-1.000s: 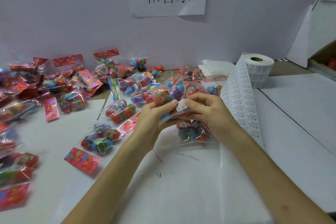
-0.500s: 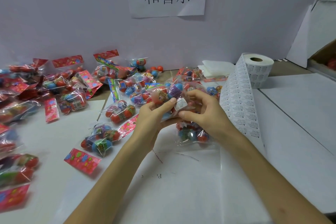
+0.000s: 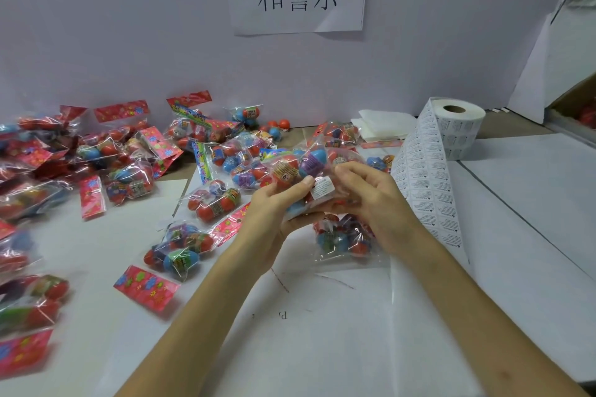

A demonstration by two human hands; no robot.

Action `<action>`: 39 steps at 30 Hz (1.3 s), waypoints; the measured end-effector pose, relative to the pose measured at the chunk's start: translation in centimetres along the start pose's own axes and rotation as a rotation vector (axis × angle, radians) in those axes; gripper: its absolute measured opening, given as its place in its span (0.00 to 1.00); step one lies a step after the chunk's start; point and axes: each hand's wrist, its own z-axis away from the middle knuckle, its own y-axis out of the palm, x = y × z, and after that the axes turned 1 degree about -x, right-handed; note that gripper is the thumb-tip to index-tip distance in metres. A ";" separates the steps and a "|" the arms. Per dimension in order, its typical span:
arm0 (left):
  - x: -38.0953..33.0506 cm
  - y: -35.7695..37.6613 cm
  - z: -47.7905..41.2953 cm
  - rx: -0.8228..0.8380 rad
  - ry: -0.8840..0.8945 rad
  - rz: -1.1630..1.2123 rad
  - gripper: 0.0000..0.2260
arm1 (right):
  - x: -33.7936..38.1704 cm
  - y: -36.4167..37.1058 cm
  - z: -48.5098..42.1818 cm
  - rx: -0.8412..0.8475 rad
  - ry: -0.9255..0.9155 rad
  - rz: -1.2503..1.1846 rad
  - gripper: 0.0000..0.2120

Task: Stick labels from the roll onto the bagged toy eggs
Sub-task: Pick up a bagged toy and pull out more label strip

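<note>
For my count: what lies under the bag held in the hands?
Another bag of toy eggs lies below the held bag; the left hand and right hand hide its far edge.

The held bag (image 3: 300, 171) sits between the left hand (image 3: 274, 209) and the right hand (image 3: 371, 193), above another bag (image 3: 342, 235) on the table (image 3: 516, 203). The label roll (image 3: 458, 129) stands at the right rear. Its strip (image 3: 425, 190) runs forward, right of the hands. Further bags (image 3: 129, 164) lie to the left.
</note>
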 end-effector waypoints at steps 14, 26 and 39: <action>0.4 0.2 0.2 0.142 -0.040 -0.262 0.19 | 0.3 -0.2 0.1 -0.128 -0.150 0.153 0.11; 0.2 0.8 0.4 0.058 -0.006 -0.263 0.25 | 0.2 -0.5 0.0 -0.157 -0.177 0.214 0.04; 0.1 0.5 0.3 -0.014 0.055 -0.347 0.10 | 0.5 -0.6 0.0 -0.051 -0.042 0.029 0.13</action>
